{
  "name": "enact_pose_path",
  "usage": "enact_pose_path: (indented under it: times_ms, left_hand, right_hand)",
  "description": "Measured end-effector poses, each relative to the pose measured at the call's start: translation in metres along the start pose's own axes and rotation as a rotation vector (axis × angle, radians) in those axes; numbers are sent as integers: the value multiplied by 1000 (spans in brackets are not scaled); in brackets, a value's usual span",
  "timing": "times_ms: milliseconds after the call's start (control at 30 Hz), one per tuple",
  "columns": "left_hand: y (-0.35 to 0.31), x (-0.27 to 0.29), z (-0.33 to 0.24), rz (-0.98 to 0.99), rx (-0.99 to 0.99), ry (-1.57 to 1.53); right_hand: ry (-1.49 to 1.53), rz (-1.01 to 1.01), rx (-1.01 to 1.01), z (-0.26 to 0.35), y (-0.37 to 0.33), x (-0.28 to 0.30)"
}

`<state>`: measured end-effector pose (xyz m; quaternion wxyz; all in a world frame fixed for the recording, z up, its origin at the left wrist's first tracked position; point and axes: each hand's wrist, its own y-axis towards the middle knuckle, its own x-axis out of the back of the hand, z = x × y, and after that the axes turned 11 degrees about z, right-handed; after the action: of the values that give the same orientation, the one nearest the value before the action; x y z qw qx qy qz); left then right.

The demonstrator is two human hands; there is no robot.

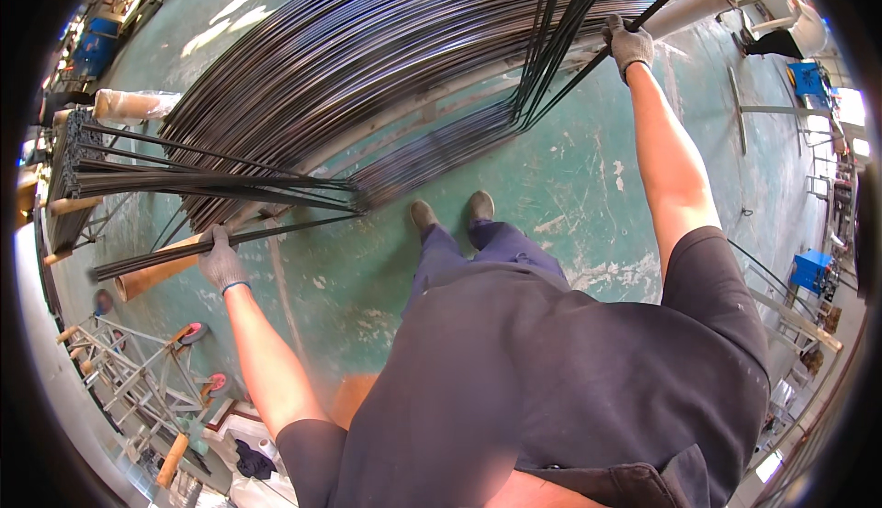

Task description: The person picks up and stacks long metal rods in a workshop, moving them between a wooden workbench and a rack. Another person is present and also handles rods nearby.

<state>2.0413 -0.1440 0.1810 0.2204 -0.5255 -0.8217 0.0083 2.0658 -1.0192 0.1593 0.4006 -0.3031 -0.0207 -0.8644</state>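
Long thin black rods (432, 156), bent up at both ends into wide U shapes, lie in a bundle ahead of my feet. My left hand (221, 260), in a grey knit glove, is closed around the near strand of their left end, beside a brown cardboard tube (152, 278). On the far right, my right hand (630, 47), also gloved, grips the raised right end of the rods, next to a pale wrapped tube (691, 10). Both arms are spread wide. Parts of the fingers are hidden behind the rods.
A big stack of long dark rods (367, 76) rests on a support beyond the bundle. Left of it stand a wrapped roll (136, 106) and a metal trolley frame with red wheels (193, 333). Blue equipment (812, 271) stands at the right. The green floor (588, 196) is scuffed.
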Motion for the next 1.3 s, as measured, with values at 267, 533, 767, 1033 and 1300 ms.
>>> enact_pose_path:
  times_ms: [267,533,767,1033,1300]
  left_hand:
    - [21,-18,5,54,-194,196]
    - [72,-2,-28,2,-26,-144]
    - [173,53,-16,221,-289,-73]
    - [175,21,-36,792,-174,-633]
    - [169,33,-57,417,-510,1370]
  right_hand:
    - [-301,-155,-4,-4,9,3]
    - [-29,-57,166,51,3,3]
    - [-5,139,307,99,0,-9]
    - [50,177,361,65,40,-10]
    - [140,353,511,80,63,-14]
